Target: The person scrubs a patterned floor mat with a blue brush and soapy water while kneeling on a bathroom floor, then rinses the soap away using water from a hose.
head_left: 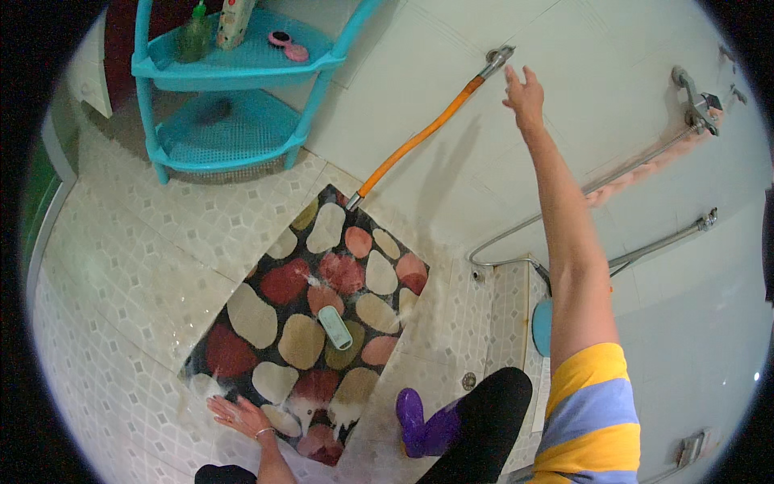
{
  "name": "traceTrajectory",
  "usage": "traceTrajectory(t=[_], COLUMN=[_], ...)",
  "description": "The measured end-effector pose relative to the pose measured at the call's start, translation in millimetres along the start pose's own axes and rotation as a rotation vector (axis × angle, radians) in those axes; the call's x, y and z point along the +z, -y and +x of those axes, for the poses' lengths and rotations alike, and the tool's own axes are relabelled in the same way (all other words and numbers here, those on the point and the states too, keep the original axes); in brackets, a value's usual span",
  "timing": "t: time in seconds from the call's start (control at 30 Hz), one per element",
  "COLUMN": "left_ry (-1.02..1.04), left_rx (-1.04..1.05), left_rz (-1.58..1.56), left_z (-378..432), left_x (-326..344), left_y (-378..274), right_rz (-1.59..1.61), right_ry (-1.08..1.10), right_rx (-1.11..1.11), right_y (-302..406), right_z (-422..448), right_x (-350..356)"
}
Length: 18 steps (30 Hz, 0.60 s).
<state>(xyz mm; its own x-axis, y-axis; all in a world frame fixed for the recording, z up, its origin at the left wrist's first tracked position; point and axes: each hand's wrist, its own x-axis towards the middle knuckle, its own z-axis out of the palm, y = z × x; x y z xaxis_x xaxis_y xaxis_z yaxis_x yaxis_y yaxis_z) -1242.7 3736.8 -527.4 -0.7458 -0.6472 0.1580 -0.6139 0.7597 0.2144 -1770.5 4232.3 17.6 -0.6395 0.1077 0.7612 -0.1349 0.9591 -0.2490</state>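
Note:
A mat with a pebble pattern (248, 314) lies on the tiled floor, with white suds near its lower end. On its middle rests an oblong pale green object (335, 327), which looks like a scrub brush. My left hand (239, 417), fingers spread, is at the mat's lower left edge and holds nothing; whether it presses on the mat I cannot tell. My right hand (525, 97) reaches up beside the wall tap (499, 57), fingers apart and nothing in them. From that tap an orange hose (423, 133) runs down, its metal end at the mat's top corner.
At upper left stands a blue plastic corner rack (236, 78) holding bottles and a pink round item (289, 47). A shower mixer (698, 112) with a metal hose is on the right wall. Purple footwear (417, 423) is beside the mat, near a floor drain (469, 380).

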Motion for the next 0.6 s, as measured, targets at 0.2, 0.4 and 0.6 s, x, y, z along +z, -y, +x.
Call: traceTrajectory(t=[0.2,0.4,0.6], left_ry=[-0.124,-0.076,0.028], left_rx=[0.041,-0.004,-0.039], left_rz=[0.025,0.090,0.035], left_z=[8,7,4], left_x=[5,-1,-5], left_y=[6,1,-2], right_rz=[0.123,0.288,-0.117], right_ry=[-0.112,-0.011,-0.115], right_rx=[0.093,0.083,-0.058], right_y=[28,51,37], right_z=[31,39,67], right_x=[13,16,25])
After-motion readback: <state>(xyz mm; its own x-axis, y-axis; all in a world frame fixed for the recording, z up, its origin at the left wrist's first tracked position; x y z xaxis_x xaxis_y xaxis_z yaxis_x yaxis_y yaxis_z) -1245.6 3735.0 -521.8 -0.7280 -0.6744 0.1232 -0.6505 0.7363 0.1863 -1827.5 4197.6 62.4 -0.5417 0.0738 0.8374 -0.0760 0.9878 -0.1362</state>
